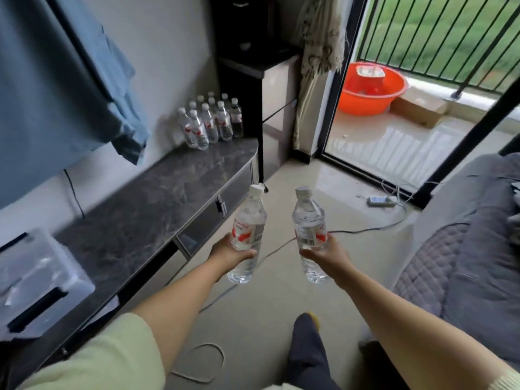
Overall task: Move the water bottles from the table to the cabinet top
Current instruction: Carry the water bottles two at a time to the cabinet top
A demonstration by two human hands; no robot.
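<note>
Two bare forearms reaching forward from pale yellow-green sleeves [112, 358], each ending in a hand wrapped around a clear plastic water bottle with a white cap and red-and-white label. Left hand [228, 253] gripping the left bottle [247, 235] around its lower half, fingers [247, 253] curled across the front just below the label, bottle tilted slightly, cap leaning rightward. Right hand [327, 254] clasping the right bottle [309, 235] likewise, thumb pressed along the front under the label, cap leaning leftward, base poking out below the palm. Both bottles held in the air over the glossy beige tiled floor [281, 305], near each other but apart, neither touching any surface. Below, a dark trouser leg and a yellow slipper tip [312, 316], plus a grey cable [253, 263] trailing across the floor toward a white power strip [381, 201]. At right, a grey quilted bed cover [450, 249]. At left, a long dark marbled cabinet top [157, 209] running along the white wall, with a translucent plastic storage box [36, 277] sitting at its near end. At the far end of that top, a cluster of about a dozen matching water bottles [211, 122] standing upright close together against the wall. Above, blue cloth [56, 80] hanging down. Beyond, a tall black shelf unit [244, 52], an open glass door, and on the balcony an orange plastic basin [371, 88] beside a black metal railing [436, 38].
</note>
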